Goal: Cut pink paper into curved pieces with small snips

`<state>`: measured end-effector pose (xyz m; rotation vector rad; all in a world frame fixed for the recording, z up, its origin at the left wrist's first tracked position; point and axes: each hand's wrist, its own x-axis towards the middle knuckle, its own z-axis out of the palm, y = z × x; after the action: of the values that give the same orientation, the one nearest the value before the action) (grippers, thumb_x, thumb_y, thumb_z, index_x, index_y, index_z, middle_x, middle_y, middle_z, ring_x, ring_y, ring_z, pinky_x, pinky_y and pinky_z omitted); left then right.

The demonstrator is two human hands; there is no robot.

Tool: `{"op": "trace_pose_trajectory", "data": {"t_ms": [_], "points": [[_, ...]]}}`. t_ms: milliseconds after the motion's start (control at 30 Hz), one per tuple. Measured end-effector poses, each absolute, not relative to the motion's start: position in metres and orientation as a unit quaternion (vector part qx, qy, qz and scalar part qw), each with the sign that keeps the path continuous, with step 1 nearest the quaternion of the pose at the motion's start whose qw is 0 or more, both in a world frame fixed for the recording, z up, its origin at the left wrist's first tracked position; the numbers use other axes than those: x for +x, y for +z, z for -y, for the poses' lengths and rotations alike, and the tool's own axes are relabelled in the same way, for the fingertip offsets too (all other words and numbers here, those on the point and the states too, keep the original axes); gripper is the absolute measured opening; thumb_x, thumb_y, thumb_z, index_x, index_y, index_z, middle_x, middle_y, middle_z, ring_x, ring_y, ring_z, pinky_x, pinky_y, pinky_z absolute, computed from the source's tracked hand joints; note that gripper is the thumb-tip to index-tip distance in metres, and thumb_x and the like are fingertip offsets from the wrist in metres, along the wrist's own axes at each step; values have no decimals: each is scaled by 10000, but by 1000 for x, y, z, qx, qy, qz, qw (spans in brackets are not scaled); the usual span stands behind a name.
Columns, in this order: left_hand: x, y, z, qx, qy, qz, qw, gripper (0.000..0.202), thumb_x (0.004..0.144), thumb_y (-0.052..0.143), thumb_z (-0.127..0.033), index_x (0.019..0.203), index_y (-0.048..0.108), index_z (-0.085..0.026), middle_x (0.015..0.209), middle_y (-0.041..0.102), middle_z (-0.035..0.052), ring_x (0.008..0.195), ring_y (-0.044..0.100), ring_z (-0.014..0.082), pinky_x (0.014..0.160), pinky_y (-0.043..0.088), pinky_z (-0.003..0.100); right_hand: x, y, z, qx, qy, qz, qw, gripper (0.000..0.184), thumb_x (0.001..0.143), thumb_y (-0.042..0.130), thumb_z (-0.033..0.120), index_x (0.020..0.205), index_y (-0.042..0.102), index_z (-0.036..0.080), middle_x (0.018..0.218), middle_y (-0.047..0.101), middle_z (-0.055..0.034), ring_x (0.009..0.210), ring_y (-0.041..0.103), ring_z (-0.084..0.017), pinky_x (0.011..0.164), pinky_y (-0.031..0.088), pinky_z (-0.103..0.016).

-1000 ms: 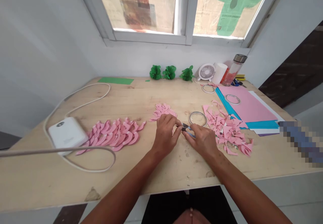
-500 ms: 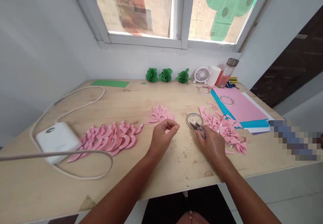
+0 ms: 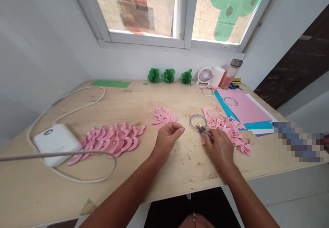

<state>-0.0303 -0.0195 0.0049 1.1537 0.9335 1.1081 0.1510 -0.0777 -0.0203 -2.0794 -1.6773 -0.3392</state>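
Right hand (image 3: pixel 220 150) gripping small snips (image 3: pixel 205 132) | tips by clear tape roll (image 3: pixel 198 115), just beside pink paper scraps (image 3: pixel 223 127) | left hand (image 3: pixel 167 142) pinched, seemingly empty, near cut pink curls (image 3: pixel 162 116) on surface (image 3: pixel 180 173)

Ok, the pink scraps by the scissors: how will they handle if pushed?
The pink scraps by the scissors in the right hand look like thin cut paper, so probably light and floppy. They lie loose and overlapping, so a push would likely scatter them. Flat pieces on the wood may be fiddly to pinch up.
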Motion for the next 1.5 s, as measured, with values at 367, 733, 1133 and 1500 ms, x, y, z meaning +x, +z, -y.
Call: {"op": "trace_pose_trajectory", "data": {"t_ms": [367,733,1133,1500], "points": [[-31,7,20,503,475,-392,606,125,662,655,-258,647,594,-149,634,571,-13,618,505,100,631,413,233,109,15,57,-582,259,627,449,150,782,513,271,816,622,175,700,604,-13,569,489,-116,514,381,-229],[-29,2,19,494,463,-393,623,123,688,640,-258,662,587,-150,648,571,-7,635,522,108,649,433,239,106,-1,44,-568,334,582,475,68,722,549,235,689,555,176,596,521,23,528,427,-96,488,336,-216],[-30,4,17,484,444,-406,635,107,676,632,-261,693,612,-157,665,621,23,636,570,132,607,455,245,107,0,47,-565,437,505,485,105,704,540,273,681,501,179,584,459,42,497,399,-80,453,311,-199],[-33,7,16,565,403,-423,583,152,679,623,-300,651,669,-158,661,653,41,645,570,153,626,439,264,107,2,49,-565,445,508,474,129,706,551,290,666,506,176,572,455,40,494,398,-83,454,313,-203]]}}
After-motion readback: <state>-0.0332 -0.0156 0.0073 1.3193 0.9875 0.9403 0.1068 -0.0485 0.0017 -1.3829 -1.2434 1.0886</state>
